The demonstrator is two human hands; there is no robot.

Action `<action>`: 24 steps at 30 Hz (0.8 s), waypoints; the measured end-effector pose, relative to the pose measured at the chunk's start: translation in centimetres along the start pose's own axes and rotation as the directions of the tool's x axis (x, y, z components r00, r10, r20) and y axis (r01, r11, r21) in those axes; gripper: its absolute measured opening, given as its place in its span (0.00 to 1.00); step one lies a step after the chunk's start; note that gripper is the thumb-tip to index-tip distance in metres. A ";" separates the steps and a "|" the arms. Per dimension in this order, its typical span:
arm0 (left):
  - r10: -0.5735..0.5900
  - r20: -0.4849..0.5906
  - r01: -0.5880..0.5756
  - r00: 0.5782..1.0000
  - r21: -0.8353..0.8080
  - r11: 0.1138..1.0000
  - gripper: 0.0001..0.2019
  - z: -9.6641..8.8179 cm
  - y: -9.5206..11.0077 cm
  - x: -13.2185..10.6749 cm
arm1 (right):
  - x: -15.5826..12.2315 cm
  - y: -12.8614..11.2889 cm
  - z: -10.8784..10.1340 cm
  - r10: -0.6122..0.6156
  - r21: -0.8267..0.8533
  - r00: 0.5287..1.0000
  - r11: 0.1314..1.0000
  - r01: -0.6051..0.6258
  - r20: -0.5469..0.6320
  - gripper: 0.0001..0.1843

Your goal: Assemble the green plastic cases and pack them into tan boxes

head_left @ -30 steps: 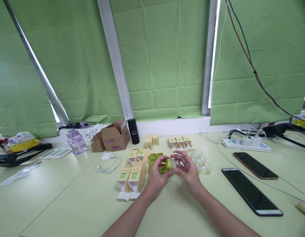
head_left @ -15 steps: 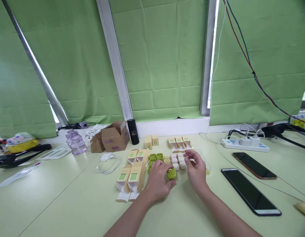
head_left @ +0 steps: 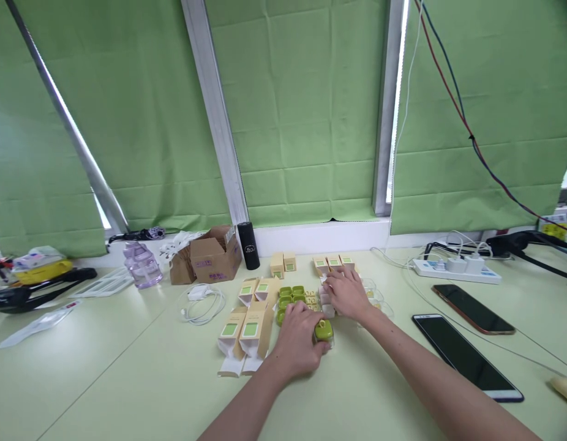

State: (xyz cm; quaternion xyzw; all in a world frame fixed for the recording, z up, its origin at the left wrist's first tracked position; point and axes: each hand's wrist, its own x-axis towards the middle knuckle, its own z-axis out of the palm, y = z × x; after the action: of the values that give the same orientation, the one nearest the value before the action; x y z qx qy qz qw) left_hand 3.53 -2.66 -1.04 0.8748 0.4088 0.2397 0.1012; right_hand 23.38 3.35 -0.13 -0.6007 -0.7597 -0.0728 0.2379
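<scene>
My left hand rests on the table with its fingers curled round a small green case. My right hand lies further back, fingers bent down onto a cluster of small white pieces; what it grips, if anything, is hidden. Between the hands sit several green cases. Tan cartons with green labels lie left of my left hand. More small tan boxes stand just beyond my right hand.
Two phones lie at the right, near a power strip with chargers. A white cable, a cardboard box, a black cylinder and a purple bottle stand at the back left. Clear plastic trays sit by my right wrist.
The hands parted: my left hand brought the green case down to the table, and my right hand let go and reached back left onto the white pieces.
</scene>
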 end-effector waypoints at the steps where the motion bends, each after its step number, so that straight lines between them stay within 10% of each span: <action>1: 0.003 0.001 -0.003 1.000 0.001 1.000 0.22 0.1 0.0 0.0 | 0.6 -0.1 0.1 -0.006 -0.013 0.999 1.000 0.006 0.035 0.20; 12: 0.022 -0.074 -0.025 0.997 -0.038 0.999 0.22 -0.4 0.2 -0.1 | 3.9 -0.1 1.7 0.069 -0.136 0.965 0.990 -0.035 0.255 0.35; 24: -0.185 -0.356 0.052 0.916 -0.353 0.934 0.15 0.1 -1.2 0.5 | 3.4 -0.6 0.9 -0.033 -0.140 0.999 0.989 0.037 0.034 0.23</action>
State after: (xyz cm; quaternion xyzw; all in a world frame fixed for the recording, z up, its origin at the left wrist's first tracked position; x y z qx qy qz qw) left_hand 3.09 -1.50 -1.34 0.7540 0.4266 0.4653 0.1815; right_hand 21.98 6.50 0.72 -0.6036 -0.7669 -0.1208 0.1815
